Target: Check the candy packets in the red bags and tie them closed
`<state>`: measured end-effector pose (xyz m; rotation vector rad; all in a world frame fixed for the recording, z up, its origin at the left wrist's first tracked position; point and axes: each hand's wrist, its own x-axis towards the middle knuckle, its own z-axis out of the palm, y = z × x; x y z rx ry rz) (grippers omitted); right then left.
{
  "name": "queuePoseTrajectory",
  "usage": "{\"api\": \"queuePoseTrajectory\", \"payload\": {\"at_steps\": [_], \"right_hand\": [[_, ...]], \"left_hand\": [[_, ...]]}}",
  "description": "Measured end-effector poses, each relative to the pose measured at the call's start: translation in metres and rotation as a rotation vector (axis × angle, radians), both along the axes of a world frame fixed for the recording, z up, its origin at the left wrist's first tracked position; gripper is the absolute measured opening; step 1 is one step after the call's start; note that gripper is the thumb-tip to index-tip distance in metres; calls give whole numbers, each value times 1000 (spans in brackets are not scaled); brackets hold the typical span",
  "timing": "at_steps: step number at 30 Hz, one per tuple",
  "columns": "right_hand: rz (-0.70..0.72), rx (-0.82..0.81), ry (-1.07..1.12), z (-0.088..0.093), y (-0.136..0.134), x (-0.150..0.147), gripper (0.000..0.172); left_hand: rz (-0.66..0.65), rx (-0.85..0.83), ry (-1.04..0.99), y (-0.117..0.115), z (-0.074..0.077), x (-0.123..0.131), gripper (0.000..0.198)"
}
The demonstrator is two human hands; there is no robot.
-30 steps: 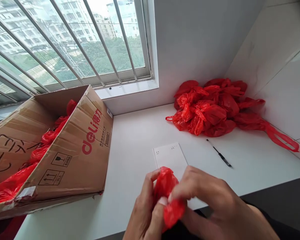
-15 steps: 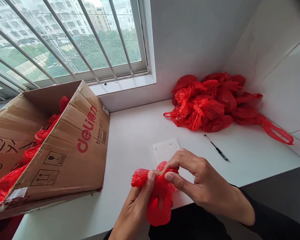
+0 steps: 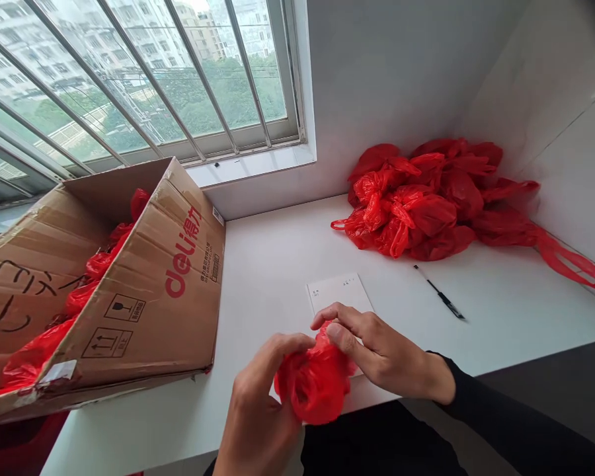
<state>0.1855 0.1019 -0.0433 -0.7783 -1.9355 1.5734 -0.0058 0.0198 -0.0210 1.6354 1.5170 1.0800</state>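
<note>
A crumpled red plastic bag [image 3: 322, 390] is bunched between my hands above the table's front edge. My left hand [image 3: 265, 396] curls round its left side, thumb and fingers closed on the plastic. From the right, my right hand [image 3: 371, 344] pinches the top of the bunch between thumb and forefinger. Part of the bag is hidden behind the fingers. Just beyond the hands lies a white sheet of paper [image 3: 340, 291] with small handwriting, partly covered by my right hand.
At left stands a tilted, open cardboard box [image 3: 178, 311] with red bags inside. A heap of red plastic bags [image 3: 421, 205] lies against the wall at back right. A black pen [image 3: 443, 297] rests on the white table [image 3: 268, 258]. A barred window [image 3: 193, 79] is behind.
The bag has been turned and gathered into a rounder bunch. My left hand has shifted round its side, and my right hand has moved slightly down. The view has shifted a little left.
</note>
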Motion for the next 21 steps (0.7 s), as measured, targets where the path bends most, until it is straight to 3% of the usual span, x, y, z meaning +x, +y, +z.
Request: {"api": "queuePoseTrajectory", "payload": {"at_steps": [3,5,7,10,15,18,21], "right_hand": [[60,-111,-29,-4,0,-1,32],[148,-169,-18,-6,0,-2,32],[143,-182,-4,-9,1,-4,26],[-12,-95,18,-10,2,-6,14],[-200,149,-80,-20,7,9,9],[-353,76,-213,-40,14,31,12],[-440,-32,-250,-60,17,44,18]], "left_hand": [[125,326,257,1,-20,2,35],[154,423,311,2,-32,4,34],[185,465,304,3,-40,6,34],[167,493,288,-1,-47,5,35],[102,479,401,-18,-69,-13,55],[164,460,451,-34,-88,-29,53],[259,293,372,-48,-101,-38,31]]}}
